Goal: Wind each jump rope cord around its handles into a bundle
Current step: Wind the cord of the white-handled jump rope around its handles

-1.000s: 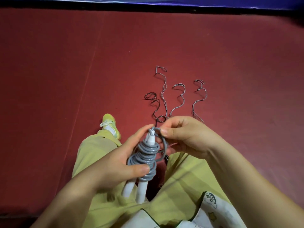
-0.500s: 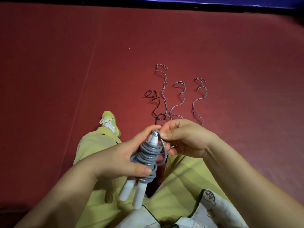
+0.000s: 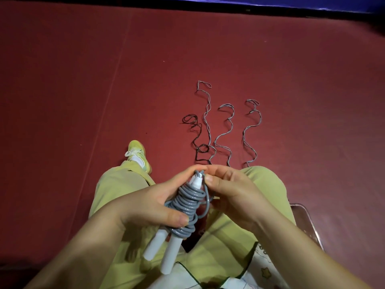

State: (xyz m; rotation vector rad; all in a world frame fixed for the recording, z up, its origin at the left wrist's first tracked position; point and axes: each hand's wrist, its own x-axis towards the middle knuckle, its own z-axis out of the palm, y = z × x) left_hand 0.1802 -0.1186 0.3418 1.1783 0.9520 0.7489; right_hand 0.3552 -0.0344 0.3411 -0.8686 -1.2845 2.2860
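**Grey rope nearly bundled; four cords remain on the floor**

Nearest the camera, the two white handles lie side by side over the lap, butt ends toward the person. The grey cord is wound around their upper half in many turns. The left hand grips the bundle, thumb pressed across the lower turns. The right hand pinches the last loose loop of cord at the handle tips. Judgement: this rope needs only its end secured.

Beyond the knees, four unwound cords lie stretched out on the red floor mat: one dark cord and three pale cords side by side, near one another but mostly apart. Their handles are hidden behind the hands and knees. Judgement: most of the task remains.

A clear tray sits just beside the right knee. The mat offers open room left and forward; a blue edge bounds it far ahead.
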